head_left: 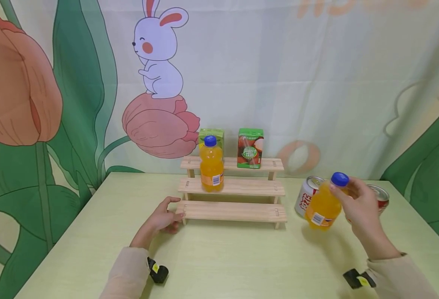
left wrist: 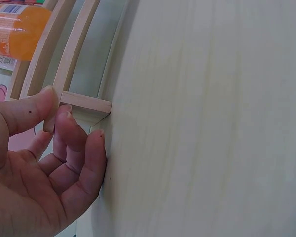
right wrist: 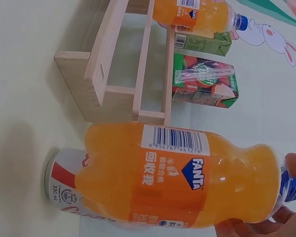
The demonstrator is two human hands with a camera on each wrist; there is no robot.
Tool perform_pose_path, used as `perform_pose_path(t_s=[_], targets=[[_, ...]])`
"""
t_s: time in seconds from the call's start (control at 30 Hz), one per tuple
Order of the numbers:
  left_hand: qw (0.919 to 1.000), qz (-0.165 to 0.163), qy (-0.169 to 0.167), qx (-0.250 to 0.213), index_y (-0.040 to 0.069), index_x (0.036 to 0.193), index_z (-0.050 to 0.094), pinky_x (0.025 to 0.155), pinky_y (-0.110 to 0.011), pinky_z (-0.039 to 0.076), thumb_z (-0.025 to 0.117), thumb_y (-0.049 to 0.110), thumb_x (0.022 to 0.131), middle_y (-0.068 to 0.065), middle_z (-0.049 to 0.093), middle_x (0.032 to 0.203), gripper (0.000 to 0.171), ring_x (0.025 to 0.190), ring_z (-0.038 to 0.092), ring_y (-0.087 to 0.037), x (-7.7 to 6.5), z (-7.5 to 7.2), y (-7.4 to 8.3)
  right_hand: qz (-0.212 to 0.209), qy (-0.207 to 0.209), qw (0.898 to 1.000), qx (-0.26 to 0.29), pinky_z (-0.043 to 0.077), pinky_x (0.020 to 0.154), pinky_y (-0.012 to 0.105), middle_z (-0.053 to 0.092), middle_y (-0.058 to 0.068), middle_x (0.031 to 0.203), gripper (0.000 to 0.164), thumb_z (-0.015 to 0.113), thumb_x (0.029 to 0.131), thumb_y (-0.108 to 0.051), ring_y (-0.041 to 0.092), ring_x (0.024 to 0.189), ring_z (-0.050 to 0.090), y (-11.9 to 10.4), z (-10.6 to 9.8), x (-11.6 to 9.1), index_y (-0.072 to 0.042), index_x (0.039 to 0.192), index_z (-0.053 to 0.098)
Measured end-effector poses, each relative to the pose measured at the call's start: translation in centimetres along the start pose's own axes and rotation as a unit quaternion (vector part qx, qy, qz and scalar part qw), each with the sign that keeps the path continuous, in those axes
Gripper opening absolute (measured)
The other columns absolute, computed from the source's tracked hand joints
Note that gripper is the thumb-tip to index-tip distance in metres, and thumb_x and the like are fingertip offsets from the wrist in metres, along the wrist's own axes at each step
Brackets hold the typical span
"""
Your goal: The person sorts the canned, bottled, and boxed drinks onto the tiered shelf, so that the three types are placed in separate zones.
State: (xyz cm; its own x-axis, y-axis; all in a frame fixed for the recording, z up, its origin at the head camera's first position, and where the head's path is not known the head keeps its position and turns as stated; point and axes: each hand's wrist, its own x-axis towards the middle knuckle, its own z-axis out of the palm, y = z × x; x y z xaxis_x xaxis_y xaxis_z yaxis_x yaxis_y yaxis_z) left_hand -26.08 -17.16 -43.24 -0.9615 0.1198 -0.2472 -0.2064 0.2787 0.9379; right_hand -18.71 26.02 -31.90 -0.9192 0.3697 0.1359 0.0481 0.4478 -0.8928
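Observation:
A Fanta orange soda bottle with a blue cap hangs tilted from my right hand, which grips it around the neck. It overlaps a white-and-red drink can in the head view. My left hand pinches the left end of the lowest board of a three-step wooden rack; the left wrist view has the thumb on one face and fingers on the other. A second orange soda bottle stands upright on the middle step, at its left.
On the top step stand a green juice box, partly behind the bottle, and a red-and-green juice box further right. Another can is partly hidden behind my right hand. Behind the table hangs a printed curtain.

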Motion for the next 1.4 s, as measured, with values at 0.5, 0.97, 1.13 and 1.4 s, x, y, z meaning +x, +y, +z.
perform_pose_path(t_s=[0.5, 0.97, 1.13, 1.4], targets=[[1.0, 0.001, 0.002, -0.001, 0.01, 0.134, 0.032, 0.051, -0.033, 0.05, 0.06, 0.003, 0.085, -0.009, 0.056, 0.072, 0.057, 0.052, 0.049, -0.016, 0.0, 0.0, -0.1, 0.013, -0.008, 0.999, 0.042, 0.031, 0.098, 0.052, 0.042, 0.019, 0.129, 0.052, 0.055, 0.091, -0.028, 0.034, 0.119, 0.037, -0.7, 1.1, 0.0, 0.002, 0.13, 0.039], [1.0, -0.005, 0.004, -0.004, 0.011, 0.133, 0.033, 0.051, -0.033, 0.05, 0.06, 0.002, 0.085, -0.01, 0.056, 0.073, 0.056, 0.053, 0.049, -0.016, 0.0, 0.0, 0.0, 0.003, -0.017, 0.999, 0.051, 0.03, 0.098, 0.054, 0.042, 0.021, 0.13, 0.052, 0.055, 0.091, -0.027, 0.035, 0.121, 0.036, -1.3, 1.8, -0.2, 0.003, 0.13, 0.04], [0.9999, -0.007, 0.007, -0.003, 0.011, 0.132, 0.034, 0.051, -0.033, 0.05, 0.061, 0.003, 0.085, -0.01, 0.056, 0.072, 0.055, 0.053, 0.049, -0.017, 0.0, 0.0, 0.0, 0.0, -0.018, 0.999, 0.049, 0.032, 0.098, 0.053, 0.043, 0.019, 0.131, 0.054, 0.057, 0.09, -0.029, 0.034, 0.12, 0.037, -0.7, 2.2, 0.4, 0.001, 0.131, 0.04], [1.0, -0.008, 0.005, -0.001, 0.011, 0.133, 0.033, 0.051, -0.034, 0.05, 0.061, 0.004, 0.085, -0.01, 0.056, 0.072, 0.055, 0.053, 0.049, -0.017, 0.0, 0.0, 0.0, -0.025, -0.011, 0.998, 0.065, 0.038, 0.094, 0.046, 0.052, 0.012, 0.122, 0.052, 0.066, 0.081, -0.037, 0.029, 0.113, 0.044, 3.6, 3.0, 3.5, -0.008, 0.123, 0.052]])
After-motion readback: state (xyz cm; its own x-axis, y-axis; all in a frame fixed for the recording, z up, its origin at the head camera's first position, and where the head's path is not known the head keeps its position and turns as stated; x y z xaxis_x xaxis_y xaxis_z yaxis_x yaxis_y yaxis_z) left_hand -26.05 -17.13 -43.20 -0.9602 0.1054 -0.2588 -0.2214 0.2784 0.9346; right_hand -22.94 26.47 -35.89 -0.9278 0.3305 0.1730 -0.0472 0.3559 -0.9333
